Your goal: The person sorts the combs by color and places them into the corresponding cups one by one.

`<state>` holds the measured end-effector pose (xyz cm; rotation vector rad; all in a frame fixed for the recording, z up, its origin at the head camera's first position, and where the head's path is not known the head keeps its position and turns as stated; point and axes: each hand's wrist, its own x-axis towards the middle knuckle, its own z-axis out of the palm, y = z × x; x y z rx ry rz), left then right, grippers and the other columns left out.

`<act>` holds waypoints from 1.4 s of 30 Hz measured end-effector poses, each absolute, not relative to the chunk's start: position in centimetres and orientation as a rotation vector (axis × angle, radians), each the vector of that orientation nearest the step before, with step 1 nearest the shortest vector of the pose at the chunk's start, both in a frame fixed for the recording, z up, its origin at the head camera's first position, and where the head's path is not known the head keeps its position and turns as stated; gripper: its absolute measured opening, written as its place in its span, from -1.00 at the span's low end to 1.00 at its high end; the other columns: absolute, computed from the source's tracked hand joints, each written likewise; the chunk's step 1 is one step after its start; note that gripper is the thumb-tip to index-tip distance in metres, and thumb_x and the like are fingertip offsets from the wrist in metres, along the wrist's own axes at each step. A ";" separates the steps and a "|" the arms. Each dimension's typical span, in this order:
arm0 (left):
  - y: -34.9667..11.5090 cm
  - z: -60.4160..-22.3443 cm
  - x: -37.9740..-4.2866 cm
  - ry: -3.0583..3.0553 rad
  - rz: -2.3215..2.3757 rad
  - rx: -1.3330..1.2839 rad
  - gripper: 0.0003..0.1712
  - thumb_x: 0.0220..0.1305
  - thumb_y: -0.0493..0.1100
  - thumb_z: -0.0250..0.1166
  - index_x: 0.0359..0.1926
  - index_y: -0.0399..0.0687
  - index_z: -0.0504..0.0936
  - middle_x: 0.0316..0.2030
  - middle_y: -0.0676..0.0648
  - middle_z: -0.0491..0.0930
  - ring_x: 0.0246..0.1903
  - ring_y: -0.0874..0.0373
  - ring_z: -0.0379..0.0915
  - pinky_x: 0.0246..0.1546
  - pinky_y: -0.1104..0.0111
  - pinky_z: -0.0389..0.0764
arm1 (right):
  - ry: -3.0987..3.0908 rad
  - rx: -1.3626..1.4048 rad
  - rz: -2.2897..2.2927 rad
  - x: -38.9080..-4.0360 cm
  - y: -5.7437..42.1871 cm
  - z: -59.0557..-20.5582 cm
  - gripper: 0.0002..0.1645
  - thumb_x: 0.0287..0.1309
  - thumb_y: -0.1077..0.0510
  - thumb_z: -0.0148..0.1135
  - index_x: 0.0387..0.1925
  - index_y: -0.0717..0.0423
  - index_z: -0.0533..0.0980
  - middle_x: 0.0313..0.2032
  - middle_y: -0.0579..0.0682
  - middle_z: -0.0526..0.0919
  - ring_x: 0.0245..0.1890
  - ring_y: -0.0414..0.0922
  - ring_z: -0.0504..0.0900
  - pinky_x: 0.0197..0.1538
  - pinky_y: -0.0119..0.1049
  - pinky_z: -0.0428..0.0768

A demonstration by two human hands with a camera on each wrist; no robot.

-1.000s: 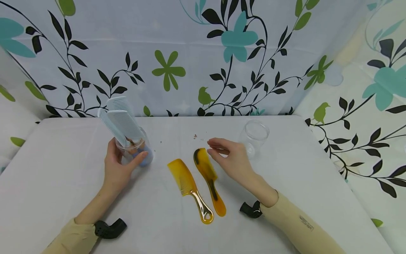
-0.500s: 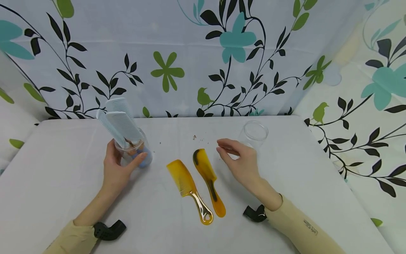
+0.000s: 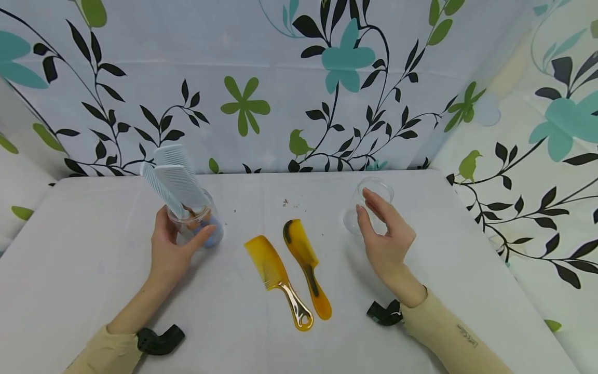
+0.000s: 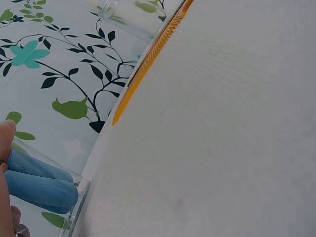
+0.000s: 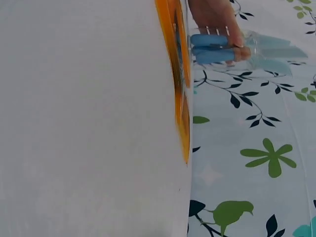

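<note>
At the left in the head view, my left hand (image 3: 169, 254) grips a clear jar (image 3: 216, 226) around its side. Light blue combs (image 3: 179, 182) stand in it with teeth up, leaning left; their blue handles (image 4: 42, 191) show through the wall in the left wrist view. My right hand (image 3: 388, 236), thumb and fingers apart and holding nothing, overlaps the front of a second clear jar (image 3: 377, 183), which has nothing inside. Between the hands lie two amber combs: a wide one with a looped handle (image 3: 271, 259), and a dark-streaked comb (image 3: 303, 249) just right of it.
A white table (image 3: 224, 337) carries everything, with small brown crumbs (image 3: 286, 201) near its back. Behind it hangs a leaf-patterned cloth (image 3: 280, 104), which also runs along the sides. A black wrist-camera piece (image 3: 161, 340) juts from the left sleeve, another (image 3: 385, 313) from the right.
My right hand has moved right, from beside the dark-streaked comb to the second jar, and its thumb and fingers have spread apart. My left hand still holds its jar in place.
</note>
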<state>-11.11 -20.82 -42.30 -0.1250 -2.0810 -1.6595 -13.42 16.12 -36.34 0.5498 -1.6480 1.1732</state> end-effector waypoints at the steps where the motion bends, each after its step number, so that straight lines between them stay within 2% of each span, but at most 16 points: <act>1: -20.8 -42.3 -11.1 -2.081 -1.659 -0.126 -0.04 0.02 -0.49 0.44 0.41 -0.03 0.24 0.24 0.12 0.42 0.30 0.26 0.30 0.38 0.50 0.22 | -1.641 0.524 1.176 -13.3 16.2 -36.0 -0.63 -0.10 0.58 0.33 -0.13 0.52 0.63 -0.17 0.35 0.73 -0.18 0.09 0.75 0.03 -0.30 0.67; 9: -20.9 -42.2 -10.9 -2.087 -1.659 -0.122 -0.04 0.03 -0.49 0.44 0.42 -0.02 0.23 0.25 0.12 0.40 0.31 0.25 0.29 0.37 0.51 0.22 | -1.696 0.408 1.218 -13.5 17.3 -35.6 -0.41 -0.11 0.55 0.37 0.07 0.54 0.51 0.04 0.40 0.64 0.07 0.18 0.66 0.21 -0.15 0.58; 14: -20.9 -42.3 -10.8 -2.097 -1.657 -0.099 -0.05 0.04 -0.49 0.44 0.42 -0.02 0.23 0.24 0.14 0.41 0.30 0.26 0.29 0.37 0.52 0.23 | -1.784 0.369 1.324 -13.8 17.8 -36.0 -0.21 -0.09 0.49 0.41 0.25 0.51 0.38 0.25 0.31 0.51 0.30 0.18 0.47 0.39 -0.07 0.38; 18: -20.9 -42.4 -10.8 -2.105 -1.654 -0.086 -0.04 0.04 -0.47 0.44 0.42 -0.01 0.23 0.24 0.14 0.40 0.31 0.26 0.29 0.37 0.53 0.23 | -1.838 0.341 1.398 -14.0 18.2 -36.3 -0.11 -0.07 0.45 0.41 0.34 0.47 0.28 0.35 0.23 0.42 0.40 0.13 0.34 0.49 -0.10 0.23; 24: -20.9 -42.4 -10.9 -2.094 -1.656 -0.104 -0.04 0.03 -0.49 0.44 0.42 -0.01 0.23 0.25 0.12 0.41 0.31 0.25 0.29 0.37 0.51 0.23 | -1.949 0.283 1.482 -14.8 19.0 -37.6 0.04 -0.08 0.43 0.46 0.44 0.36 0.17 0.43 0.15 0.32 0.47 0.07 0.24 0.52 -0.10 0.15; 29: -20.8 -42.4 -11.0 -2.091 -1.667 -0.110 -0.04 0.03 -0.48 0.44 0.42 0.00 0.23 0.25 0.12 0.41 0.31 0.25 0.29 0.38 0.50 0.22 | -2.054 0.152 1.620 -16.3 20.2 -39.9 0.13 -0.05 0.32 0.52 0.51 0.14 0.11 0.46 -0.06 0.29 0.49 -0.12 0.19 0.53 -0.07 0.13; 35: -20.9 -42.3 -10.9 -2.112 -1.674 -0.102 -0.03 0.07 -0.45 0.43 0.44 0.04 0.20 0.27 0.12 0.37 0.33 0.24 0.26 0.40 0.46 0.20 | -2.152 0.084 1.703 -16.8 20.6 -41.2 0.09 -0.01 0.13 0.55 0.48 -0.12 0.14 0.43 -0.15 0.33 0.46 -0.23 0.23 0.53 -0.13 0.14; 38: -20.9 -42.3 -10.9 -2.120 -1.681 -0.095 -0.02 0.08 -0.44 0.43 0.45 0.07 0.17 0.29 0.12 0.35 0.35 0.24 0.23 0.43 0.42 0.16 | -2.146 0.111 1.716 -17.0 20.6 -41.6 0.02 0.01 0.13 0.54 0.45 -0.09 0.19 0.40 -0.14 0.38 0.44 -0.22 0.26 0.53 -0.15 0.13; 42: -20.9 -42.3 -10.9 -2.118 -1.680 -0.122 0.02 0.07 -0.45 0.42 0.48 0.09 0.14 0.31 0.11 0.32 0.38 0.22 0.19 0.47 0.31 0.11 | -2.144 0.107 1.750 -17.3 20.6 -42.1 0.01 0.02 0.19 0.53 0.44 0.04 0.18 0.36 -0.11 0.41 0.40 -0.19 0.30 0.52 -0.20 0.13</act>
